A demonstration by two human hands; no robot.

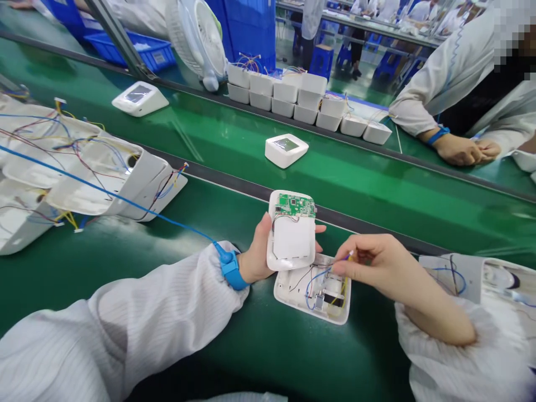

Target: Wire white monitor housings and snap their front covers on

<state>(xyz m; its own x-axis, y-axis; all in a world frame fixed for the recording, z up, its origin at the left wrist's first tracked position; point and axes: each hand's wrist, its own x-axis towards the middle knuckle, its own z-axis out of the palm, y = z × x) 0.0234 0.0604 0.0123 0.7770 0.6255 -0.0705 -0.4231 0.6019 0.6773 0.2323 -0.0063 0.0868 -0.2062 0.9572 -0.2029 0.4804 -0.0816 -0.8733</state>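
Observation:
My left hand (258, 251) is wrapped round a white plastic panel (294, 240) that carries a green circuit board (296, 205) along its upper end. Below the panel, partly covered by it, a white housing (288, 296) lies on the green bench with its inside facing up. Blue, yellow and dark wires and a black part show inside it. My right hand (368, 259) pinches a wire connector (350, 255) between thumb and fingers above the housing's right side. A blue wrist strap (231, 269) with a blue cord sits on my left wrist.
Stacked white housings (113, 173) with loose wires lie at left; another open housing (469, 279) lies at right. Two assembled white devices (287, 149) rest on the green conveyor (209, 139). Beyond it stand several white shells (282, 100), a fan (199, 42) and a co-worker's hands (464, 148).

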